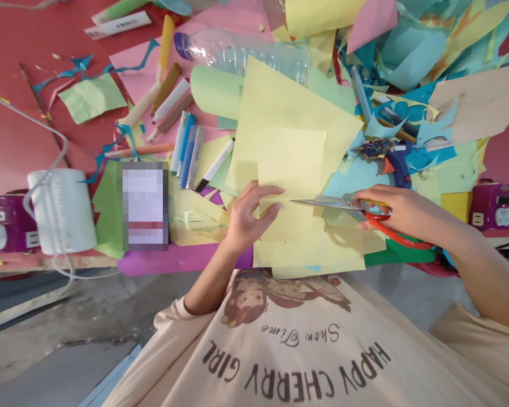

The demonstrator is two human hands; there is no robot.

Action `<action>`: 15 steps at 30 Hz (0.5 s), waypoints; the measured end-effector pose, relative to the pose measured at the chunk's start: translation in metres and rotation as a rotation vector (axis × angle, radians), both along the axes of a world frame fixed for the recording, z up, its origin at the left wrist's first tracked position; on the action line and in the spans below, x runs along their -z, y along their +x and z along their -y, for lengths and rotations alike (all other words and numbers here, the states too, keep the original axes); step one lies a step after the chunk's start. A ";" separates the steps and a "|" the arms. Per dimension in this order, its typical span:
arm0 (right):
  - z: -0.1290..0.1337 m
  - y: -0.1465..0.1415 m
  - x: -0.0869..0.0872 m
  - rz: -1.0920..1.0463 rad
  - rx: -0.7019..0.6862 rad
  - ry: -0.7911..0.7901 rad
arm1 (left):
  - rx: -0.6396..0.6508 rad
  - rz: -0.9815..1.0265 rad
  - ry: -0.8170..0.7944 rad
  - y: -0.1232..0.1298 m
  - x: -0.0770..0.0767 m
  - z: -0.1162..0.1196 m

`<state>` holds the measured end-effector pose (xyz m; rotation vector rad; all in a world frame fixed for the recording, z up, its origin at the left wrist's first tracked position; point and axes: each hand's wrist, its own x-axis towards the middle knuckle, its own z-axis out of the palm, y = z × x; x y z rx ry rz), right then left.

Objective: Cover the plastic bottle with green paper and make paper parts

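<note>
My left hand point(254, 213) is at the left edge of a pale yellow paper sheet point(292, 161), thumb and index finger stretched over its face. The other fingers are partly hidden, and the sheet seems gripped between them. In my right hand point(392, 206) is a pair of scissors point(333, 202) with red-orange handles. Its blades point left across the sheet, the tip close to my left fingertips. A larger yellow sheet point(275, 102) lies behind, and more yellow paper point(309, 257) is at the table's front edge.
A clear plastic bottle point(246, 51), markers point(189, 150) and a phone point(145, 204) with a blurred screen lie around. On the right are a blue glue gun point(396, 155) and paper scraps point(436, 53). A white corded box point(61, 212) stands left.
</note>
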<state>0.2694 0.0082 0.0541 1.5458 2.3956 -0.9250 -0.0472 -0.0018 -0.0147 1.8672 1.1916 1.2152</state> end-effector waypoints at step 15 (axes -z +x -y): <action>-0.003 0.002 0.001 -0.008 -0.015 0.021 | 0.021 0.005 -0.058 0.000 0.001 0.000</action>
